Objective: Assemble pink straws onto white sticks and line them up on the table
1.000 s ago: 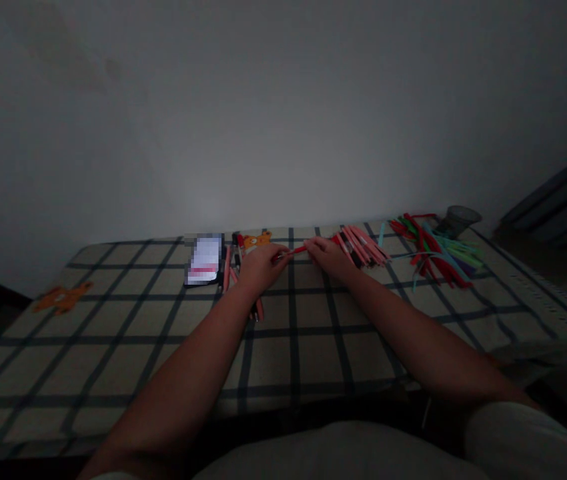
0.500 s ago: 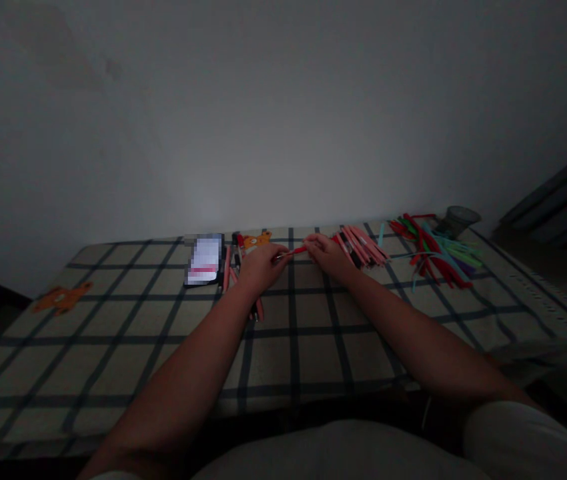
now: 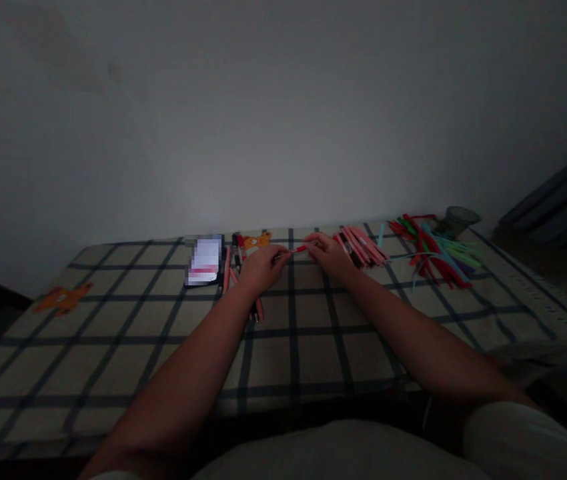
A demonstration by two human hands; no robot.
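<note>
Between my two hands, just above the checked cloth, is a slim red pen (image 3: 300, 249) with a pale, thin part toward the left. My left hand (image 3: 263, 267) pinches its left end with closed fingertips. At the other end, my right hand (image 3: 330, 255) grips it between thumb and fingers, which partly cover it. Whether the pen is in one piece or two I cannot tell. Several pink and black pens (image 3: 228, 267) lie beside and partly under my left hand. Just right of my right hand is a bundle of pink pens (image 3: 363, 247).
A phone (image 3: 205, 260) with a lit, blurred screen lies left of the pens. Colourful fuzzy-looking strips (image 3: 433, 253) are heaped at the right, near a dark glass cup (image 3: 458, 219). The checked tablecloth (image 3: 128, 320) runs back to a grey wall (image 3: 283, 120).
Both hands stay almost where they were. The red part between them looks shorter and slightly shifted, with a small pale bit showing near my left fingertips.
</note>
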